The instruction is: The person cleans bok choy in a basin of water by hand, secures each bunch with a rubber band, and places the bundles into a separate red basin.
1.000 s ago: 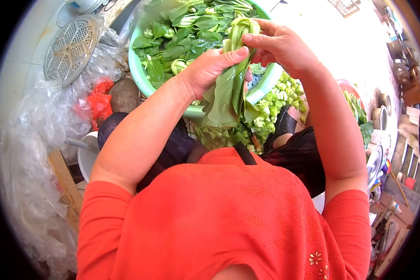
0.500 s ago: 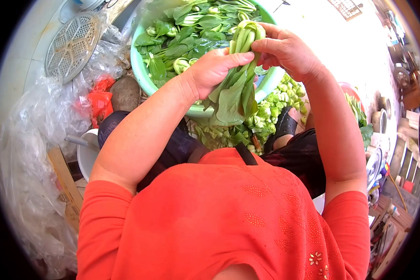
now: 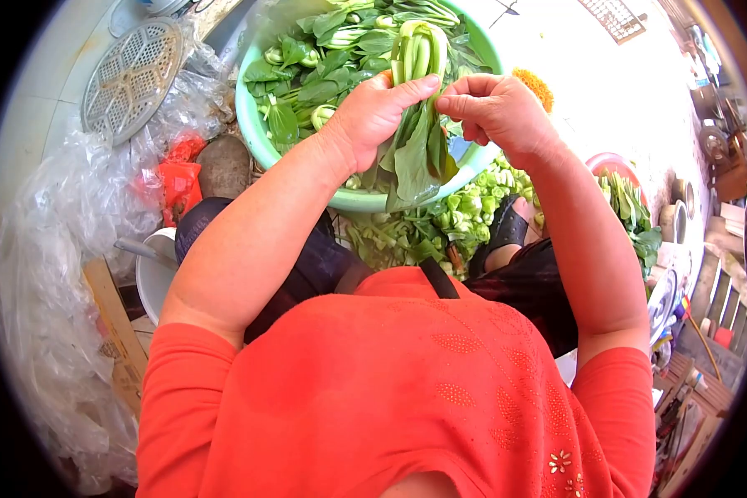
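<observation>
Left hand (image 3: pixel 372 116) gripping bok choy (image 3: pixel 419 149) stem-up over green basin (image 3: pixel 253 124); right hand (image 3: pixel 496 112) pinching its outer leaf. Leaf-stripping in hand; pull needing firm stem hold.

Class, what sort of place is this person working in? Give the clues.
Probably a home yard or outdoor kitchen corner: a green basin full of leafy greens, more greens heaped on the ground, plastic sheeting beside it, and the left hand gripping a bunch.
</observation>
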Demonstrator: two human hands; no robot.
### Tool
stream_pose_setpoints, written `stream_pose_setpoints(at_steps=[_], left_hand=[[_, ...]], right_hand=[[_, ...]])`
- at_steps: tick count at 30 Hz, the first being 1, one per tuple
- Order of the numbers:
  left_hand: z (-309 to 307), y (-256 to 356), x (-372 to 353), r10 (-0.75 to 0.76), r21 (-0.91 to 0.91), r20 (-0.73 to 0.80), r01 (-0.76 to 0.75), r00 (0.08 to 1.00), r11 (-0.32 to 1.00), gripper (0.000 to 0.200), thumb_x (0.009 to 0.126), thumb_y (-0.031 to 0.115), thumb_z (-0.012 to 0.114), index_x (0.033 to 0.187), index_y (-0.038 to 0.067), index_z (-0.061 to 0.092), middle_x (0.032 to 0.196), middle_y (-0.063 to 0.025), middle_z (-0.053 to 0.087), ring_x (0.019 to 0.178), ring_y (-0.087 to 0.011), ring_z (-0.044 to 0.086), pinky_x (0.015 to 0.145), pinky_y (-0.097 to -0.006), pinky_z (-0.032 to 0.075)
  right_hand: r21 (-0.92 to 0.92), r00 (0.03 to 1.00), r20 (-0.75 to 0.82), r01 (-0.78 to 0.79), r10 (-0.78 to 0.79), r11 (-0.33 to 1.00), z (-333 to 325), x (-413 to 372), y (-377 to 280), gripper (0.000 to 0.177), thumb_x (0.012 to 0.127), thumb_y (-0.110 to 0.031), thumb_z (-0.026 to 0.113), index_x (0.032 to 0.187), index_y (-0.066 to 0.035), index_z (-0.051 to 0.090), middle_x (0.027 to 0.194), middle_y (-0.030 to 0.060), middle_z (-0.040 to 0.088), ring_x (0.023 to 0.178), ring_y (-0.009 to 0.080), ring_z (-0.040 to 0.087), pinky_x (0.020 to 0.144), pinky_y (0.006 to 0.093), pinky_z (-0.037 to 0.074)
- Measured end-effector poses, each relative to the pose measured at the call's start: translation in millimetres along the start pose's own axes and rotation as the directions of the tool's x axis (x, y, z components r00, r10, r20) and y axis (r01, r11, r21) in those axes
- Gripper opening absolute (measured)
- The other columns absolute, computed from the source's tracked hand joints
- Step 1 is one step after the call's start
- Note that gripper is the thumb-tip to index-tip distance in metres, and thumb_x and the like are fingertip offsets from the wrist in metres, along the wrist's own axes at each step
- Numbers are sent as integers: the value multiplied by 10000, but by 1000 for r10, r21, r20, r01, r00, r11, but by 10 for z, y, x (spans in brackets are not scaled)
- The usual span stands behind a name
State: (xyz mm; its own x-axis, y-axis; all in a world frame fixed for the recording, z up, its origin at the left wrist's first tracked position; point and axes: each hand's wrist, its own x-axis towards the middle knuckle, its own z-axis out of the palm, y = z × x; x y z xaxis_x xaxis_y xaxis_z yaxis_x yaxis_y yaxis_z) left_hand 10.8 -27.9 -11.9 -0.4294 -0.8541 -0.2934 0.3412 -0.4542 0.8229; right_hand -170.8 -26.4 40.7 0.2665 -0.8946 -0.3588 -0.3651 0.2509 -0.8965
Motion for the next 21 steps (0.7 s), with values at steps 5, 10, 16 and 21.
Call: stream_pose_setpoints(at_steps=[5, 10, 16, 21], left_hand=[[-24, 63, -8, -7, -16, -37, 6, 999, 1000, 326, 917, 281, 608, 1133, 51, 527, 945, -114, 639, 776, -231, 665, 689, -367, 572], [-44, 82, -1, 3, -56, -63, -6, 998, 998, 310, 922, 280, 600, 1109, 44, 521, 945, -136, 643, 767, -230, 665, 687, -368, 574], [59, 12, -9, 8, 33, -24, -7, 1000, 999, 324, 915, 280, 614, 1133, 56, 530, 936, -94, 635, 768, -211, 658, 679, -354, 566], [111, 19, -46, -31, 7, 29, 31, 999, 999, 324, 918, 295, 609, 1137, 68, 536, 925, -77, 635, 773, -209, 660, 677, -354, 567]], right_hand=[[80, 1000, 15, -22, 21, 997, -2, -21, 30, 165, 858, -209, 676, 853, -52, 622, 621, -25, 538, 504, 49, 471, 464, 207, 351], [210, 1000, 29, -12, 6, 978, -160, -33, 109, 207, 839, -247, 697, 848, -44, 656, 636, -22, 570, 541, 63, 521, 477, 212, 386], [38, 996, -51, 75, -73, 996, 20, -78, 91, 197, 845, -227, 705, 918, -52, 654, 644, -22, 567, 518, 46, 475, 479, 192, 362], [58, 997, -59, 61, -58, 996, 34, -90, 119, 198, 850, -212, 702, 928, -36, 658, 684, -14, 600, 528, 46, 482, 483, 190, 365]])
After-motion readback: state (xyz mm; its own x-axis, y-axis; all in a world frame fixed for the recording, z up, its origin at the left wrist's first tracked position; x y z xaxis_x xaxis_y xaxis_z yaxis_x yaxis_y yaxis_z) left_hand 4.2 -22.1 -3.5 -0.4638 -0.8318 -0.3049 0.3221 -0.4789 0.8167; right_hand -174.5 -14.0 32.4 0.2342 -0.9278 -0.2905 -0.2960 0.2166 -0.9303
